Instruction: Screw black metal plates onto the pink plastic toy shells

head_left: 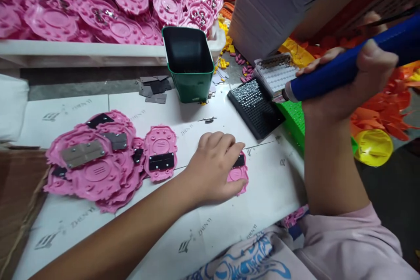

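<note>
My left hand [215,166] lies over a pink plastic casing [239,175] on the table, thumb and fingers closed on its edges. Much of that casing is hidden under the hand; part of a black plate shows on it. Raised at the right, my right hand [344,78] is wrapped round a blue electric screwdriver [337,68]. The tool's tip points left, over a black screw tray [271,124] with silver screws in its holes. Left of my left hand lies another pink casing [160,140] with a black plate screwed on.
A pile of pink casings [98,170] lies at the left. A green bin [193,85] stands at the back, beside loose dark plates [155,98]. Behind runs a white crate [98,48] full of pink parts. A green tray [295,118] and yellow cup [374,146] are at right.
</note>
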A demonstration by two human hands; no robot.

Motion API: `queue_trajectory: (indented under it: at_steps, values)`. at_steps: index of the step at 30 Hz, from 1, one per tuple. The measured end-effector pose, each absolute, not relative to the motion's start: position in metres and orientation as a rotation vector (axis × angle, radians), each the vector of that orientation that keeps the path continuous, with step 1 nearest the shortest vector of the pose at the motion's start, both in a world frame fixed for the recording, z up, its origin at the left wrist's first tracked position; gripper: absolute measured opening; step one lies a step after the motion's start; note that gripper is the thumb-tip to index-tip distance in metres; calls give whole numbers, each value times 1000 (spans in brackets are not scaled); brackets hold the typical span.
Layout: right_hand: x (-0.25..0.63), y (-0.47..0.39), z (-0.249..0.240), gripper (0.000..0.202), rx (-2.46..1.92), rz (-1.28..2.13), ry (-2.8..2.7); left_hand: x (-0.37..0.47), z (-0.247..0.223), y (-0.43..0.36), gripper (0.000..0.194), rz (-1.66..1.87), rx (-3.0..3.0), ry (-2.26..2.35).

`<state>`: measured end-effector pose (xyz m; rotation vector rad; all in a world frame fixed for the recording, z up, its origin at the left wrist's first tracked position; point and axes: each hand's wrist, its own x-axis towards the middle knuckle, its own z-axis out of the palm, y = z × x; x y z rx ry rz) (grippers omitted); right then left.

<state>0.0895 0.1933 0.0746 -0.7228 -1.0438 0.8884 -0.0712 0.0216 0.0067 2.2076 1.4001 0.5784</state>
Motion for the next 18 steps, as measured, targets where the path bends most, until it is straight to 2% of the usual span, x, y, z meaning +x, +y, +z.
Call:
queue_trajectory:
  at_steps: [6,18]
  values:
    - [85,208,67,28,-685,816,-1106,-72,7,24,43,550,2208,1395]
    - [87,214,63,23,-707,800,-1164,-72,7,25,38,584,2181,1415]
